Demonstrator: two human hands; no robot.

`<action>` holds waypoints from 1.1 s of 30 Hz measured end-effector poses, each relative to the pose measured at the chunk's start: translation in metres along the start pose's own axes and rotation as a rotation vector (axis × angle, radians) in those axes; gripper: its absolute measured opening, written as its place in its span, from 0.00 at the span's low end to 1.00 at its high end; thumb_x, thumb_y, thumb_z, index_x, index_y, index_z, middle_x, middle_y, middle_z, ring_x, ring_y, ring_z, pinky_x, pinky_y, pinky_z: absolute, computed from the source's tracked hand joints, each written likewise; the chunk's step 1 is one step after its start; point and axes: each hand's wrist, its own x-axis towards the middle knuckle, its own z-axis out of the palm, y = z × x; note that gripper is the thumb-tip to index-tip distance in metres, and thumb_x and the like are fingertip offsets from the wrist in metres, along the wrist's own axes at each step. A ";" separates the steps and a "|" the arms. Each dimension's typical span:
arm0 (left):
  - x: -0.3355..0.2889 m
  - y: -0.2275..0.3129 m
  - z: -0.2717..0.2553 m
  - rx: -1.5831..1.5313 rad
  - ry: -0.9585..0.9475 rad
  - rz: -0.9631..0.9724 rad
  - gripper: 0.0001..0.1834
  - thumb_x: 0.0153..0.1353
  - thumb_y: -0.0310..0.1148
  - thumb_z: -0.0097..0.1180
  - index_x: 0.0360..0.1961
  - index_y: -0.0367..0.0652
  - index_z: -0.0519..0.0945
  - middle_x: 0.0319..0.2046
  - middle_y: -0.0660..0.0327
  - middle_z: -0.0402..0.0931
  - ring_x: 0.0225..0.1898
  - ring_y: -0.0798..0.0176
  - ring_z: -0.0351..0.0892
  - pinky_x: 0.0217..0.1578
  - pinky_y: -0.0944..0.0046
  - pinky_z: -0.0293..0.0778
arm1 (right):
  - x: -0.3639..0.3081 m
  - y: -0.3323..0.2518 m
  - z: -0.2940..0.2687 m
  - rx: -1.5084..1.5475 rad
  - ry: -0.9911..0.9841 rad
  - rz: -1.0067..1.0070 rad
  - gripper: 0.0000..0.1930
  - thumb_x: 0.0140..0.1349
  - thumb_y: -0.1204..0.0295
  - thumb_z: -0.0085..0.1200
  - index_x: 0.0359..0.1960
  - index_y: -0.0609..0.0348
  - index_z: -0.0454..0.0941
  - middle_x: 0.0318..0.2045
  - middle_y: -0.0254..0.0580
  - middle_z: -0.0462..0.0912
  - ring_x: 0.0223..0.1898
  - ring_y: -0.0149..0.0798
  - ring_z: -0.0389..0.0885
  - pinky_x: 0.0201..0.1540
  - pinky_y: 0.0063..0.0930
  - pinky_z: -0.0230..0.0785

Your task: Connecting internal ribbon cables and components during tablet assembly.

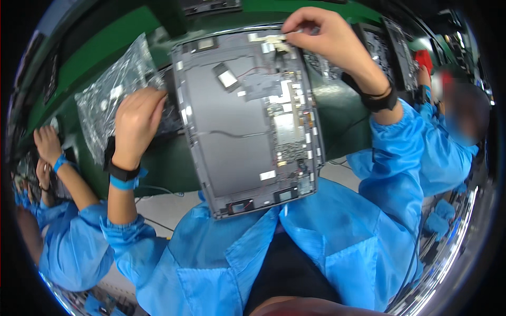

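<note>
An open, dark grey device housing (pixel 226 152) with a bare circuit board (pixel 284 129) along its right side lies tilted before me, its near edge reaching over the table edge. My right hand (pixel 329 39) is closed in a pinch at the far right corner, touching the end of pale tape strips (pixel 271 41). Something small and dark shows between those fingers, too small to name. Left of the housing, my left hand (pixel 136 124) is closed with its fingers curled together; what they hold, if anything, is hidden. Just behind it lies a crumpled clear plastic bag (pixel 118 87).
The green table (pixel 342 126) carries more dark housings (pixel 398 52) at the far right and another part (pixel 211 6) at the back. Co-workers in blue sleeves sit on both sides: a bare hand (pixel 48 143) at left, a red-covered hand (pixel 423 60) at right.
</note>
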 end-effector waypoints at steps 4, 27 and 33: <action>-0.004 -0.010 0.003 0.065 -0.055 0.013 0.07 0.53 0.25 0.62 0.34 0.39 0.82 0.30 0.56 0.80 0.34 0.51 0.78 0.39 0.56 0.72 | -0.002 -0.018 0.005 -0.296 0.154 -0.013 0.12 0.52 0.70 0.59 0.38 0.63 0.81 0.28 0.42 0.83 0.31 0.42 0.82 0.38 0.33 0.74; -0.019 0.014 0.004 -0.022 -0.028 -0.463 0.08 0.60 0.25 0.60 0.40 0.36 0.84 0.36 0.48 0.83 0.37 0.50 0.83 0.40 0.60 0.77 | -0.005 -0.008 -0.009 0.039 0.057 0.064 0.13 0.59 0.69 0.56 0.42 0.64 0.83 0.29 0.41 0.84 0.29 0.31 0.83 0.34 0.27 0.76; -0.001 0.019 -0.019 -0.234 0.242 -0.564 0.08 0.63 0.26 0.60 0.42 0.34 0.84 0.37 0.56 0.85 0.39 0.68 0.84 0.42 0.70 0.76 | -0.008 -0.023 -0.004 -0.202 0.236 0.011 0.12 0.53 0.69 0.57 0.37 0.63 0.83 0.26 0.50 0.84 0.30 0.44 0.84 0.37 0.32 0.76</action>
